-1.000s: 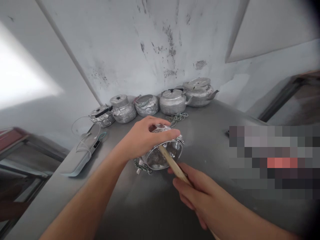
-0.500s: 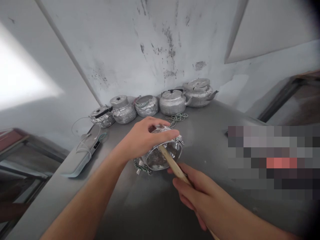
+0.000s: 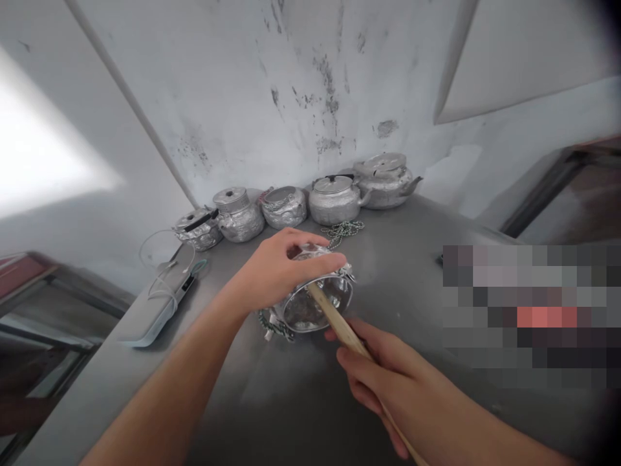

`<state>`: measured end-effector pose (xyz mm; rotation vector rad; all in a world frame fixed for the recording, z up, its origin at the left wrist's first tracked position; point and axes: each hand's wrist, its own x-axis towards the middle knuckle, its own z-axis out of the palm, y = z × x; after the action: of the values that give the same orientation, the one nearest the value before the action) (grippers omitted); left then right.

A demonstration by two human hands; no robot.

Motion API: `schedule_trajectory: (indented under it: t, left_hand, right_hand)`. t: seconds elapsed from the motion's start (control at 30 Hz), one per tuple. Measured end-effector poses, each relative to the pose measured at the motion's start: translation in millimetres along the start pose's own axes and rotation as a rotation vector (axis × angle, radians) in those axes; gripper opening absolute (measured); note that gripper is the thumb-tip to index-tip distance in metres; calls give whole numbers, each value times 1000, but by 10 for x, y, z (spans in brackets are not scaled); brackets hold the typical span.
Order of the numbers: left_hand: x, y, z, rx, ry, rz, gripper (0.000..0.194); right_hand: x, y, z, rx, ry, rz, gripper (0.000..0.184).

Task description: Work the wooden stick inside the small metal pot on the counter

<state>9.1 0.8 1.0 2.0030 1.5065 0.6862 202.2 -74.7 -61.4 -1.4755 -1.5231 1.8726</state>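
Note:
My left hand (image 3: 286, 268) is wrapped over the side of a shiny, dented metal kettle (image 3: 334, 298), which is tipped so its round open mouth faces me. A green-and-white cord (image 3: 276, 323) hangs at the kettle's lower left. In my right hand (image 3: 383, 375) is a wooden stick (image 3: 337, 323), gripped along its length. The stick's far end reaches into the kettle's mouth, and what is on that end is hidden inside.
Several metal kettles (image 3: 334, 200) stand along the back of the grey table (image 3: 272, 401) by the wall. A patterned cord (image 3: 343, 230) lies before them. At the left edge rests a power bank (image 3: 160, 310) with a white cable. A blurred-out patch covers the right.
Almost nothing differs. Both hands keep their grip, and the stick stays inside the kettle's mouth; the view has shifted very slightly.

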Motion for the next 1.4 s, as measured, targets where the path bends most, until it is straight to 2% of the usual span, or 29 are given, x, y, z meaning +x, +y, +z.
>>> schedule_trajectory:
  t: [0.27,0.4,0.53,0.9,1.07,1.23,1.33,1.4]
  left_hand:
    - [5,0,-4,-11,2,8,53]
    - [3,15,-6,-7,-1,1,51]
    - [1,15,-4,-15,10,5,52]
    - [3,1,-2,0,5,8,53]
    - [0,8,0,-11,7,8,53]
    - [0,5,5,-15,8,5,53]
    - [3,1,5,-16,11,8,52]
    - [3,1,4,-16,11,8,53]
  right_hand:
    - [12,-10,-11,17,-3,-12,28]
    - [25,-10,-10,41,-32,-11,23]
    - [21,-15,-12,27,-7,-6,28]
    - [7,-27,-18,22,-9,4,23]
    - [3,-57,-17,30,-16,-21,29]
    - [-2,-46,-13,31,3,12,31]
    - [2,-34,-17,65,-18,-24,24]
    - [1,-39,-20,64,-17,6,22]
